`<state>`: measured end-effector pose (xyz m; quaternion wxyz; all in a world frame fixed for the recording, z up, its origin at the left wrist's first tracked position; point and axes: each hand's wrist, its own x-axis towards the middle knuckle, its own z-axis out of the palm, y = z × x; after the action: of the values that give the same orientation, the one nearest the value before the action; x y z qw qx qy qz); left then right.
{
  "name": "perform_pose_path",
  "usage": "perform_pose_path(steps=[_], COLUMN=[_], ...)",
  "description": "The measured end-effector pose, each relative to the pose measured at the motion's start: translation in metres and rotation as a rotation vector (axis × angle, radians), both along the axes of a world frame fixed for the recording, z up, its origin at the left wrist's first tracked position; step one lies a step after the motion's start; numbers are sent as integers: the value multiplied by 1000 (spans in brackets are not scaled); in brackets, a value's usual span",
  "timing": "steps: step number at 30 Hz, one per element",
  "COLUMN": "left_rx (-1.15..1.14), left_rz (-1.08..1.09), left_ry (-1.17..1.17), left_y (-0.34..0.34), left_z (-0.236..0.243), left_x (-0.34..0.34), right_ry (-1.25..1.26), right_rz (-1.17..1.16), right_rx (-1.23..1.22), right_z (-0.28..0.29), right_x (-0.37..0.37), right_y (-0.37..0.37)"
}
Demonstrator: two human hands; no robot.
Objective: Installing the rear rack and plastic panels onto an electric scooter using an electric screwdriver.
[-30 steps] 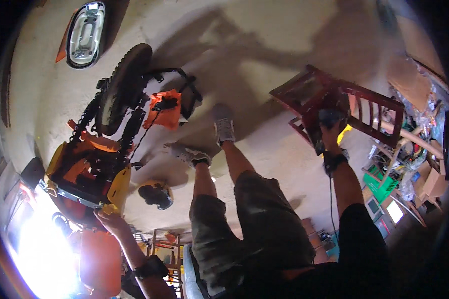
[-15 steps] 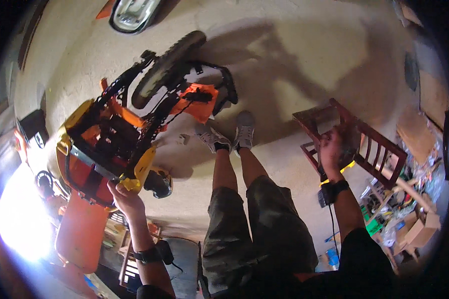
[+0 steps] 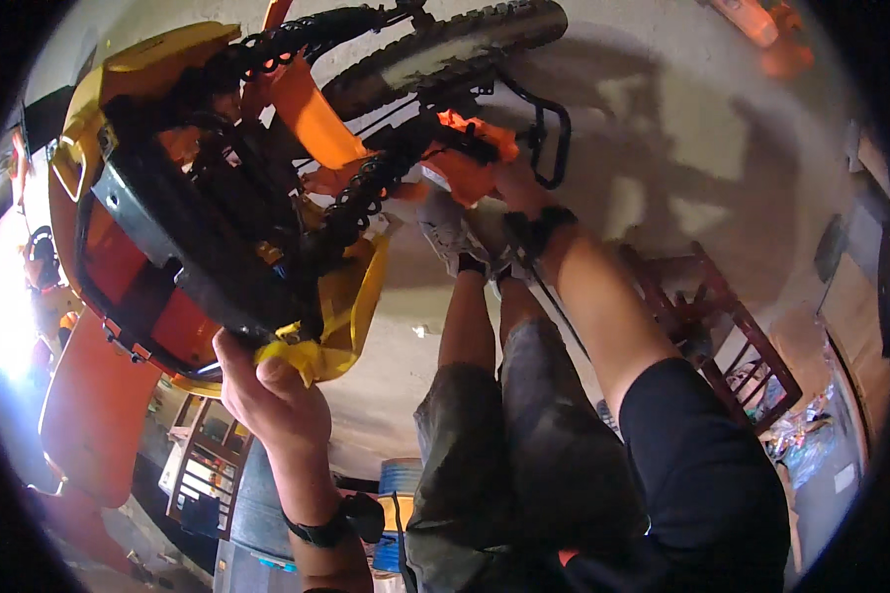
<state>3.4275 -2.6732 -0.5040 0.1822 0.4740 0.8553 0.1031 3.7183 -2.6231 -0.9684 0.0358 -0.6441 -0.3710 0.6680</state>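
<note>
A vehicle body (image 3: 178, 247) with yellow panels, a red inside and black springs fills the left side. Its black knobby tyre (image 3: 445, 59) points up and away. My left hand (image 3: 277, 395) is closed round the lower yellow edge (image 3: 341, 326), thumb on top. Beyond my shoes, my right hand (image 3: 522, 190) reaches to a crumpled-looking orange piece (image 3: 470, 163) beside the wheel's black bars. It seems to touch that piece, but its fingers are mostly hidden. An orange curved panel (image 3: 316, 119) sits between the springs.
A dark red wooden chair (image 3: 712, 326) lies on the floor to the right, partly behind my right arm. Loose clutter (image 3: 801, 425) lies past it. Orange objects (image 3: 761, 35) are at the far right. Another slatted wooden chair (image 3: 208, 455) stands at the lower left.
My right hand has left the red chair and reached across to the orange piece by the wheel. The vehicle appears larger and closer; my left hand keeps its hold on the yellow edge.
</note>
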Motion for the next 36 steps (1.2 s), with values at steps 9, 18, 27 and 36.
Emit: perform_pose_path(steps=[9,18,27,36], left_rx=[9,26,-24,-564], left_rz=[-49,253,112,-11], left_ry=[107,-635,-872,-284], left_y=[11,-52,-31,28], left_z=[-5,-17,-207,-338], left_x=[4,122,139,174], right_ry=[-15,84,-351,61], right_rz=[-210,-335,130,418], right_rx=[-364,-388,306,253], right_z=[213,267,245,205], right_x=[57,45,-9,12], right_y=[1,-5,-85,-79])
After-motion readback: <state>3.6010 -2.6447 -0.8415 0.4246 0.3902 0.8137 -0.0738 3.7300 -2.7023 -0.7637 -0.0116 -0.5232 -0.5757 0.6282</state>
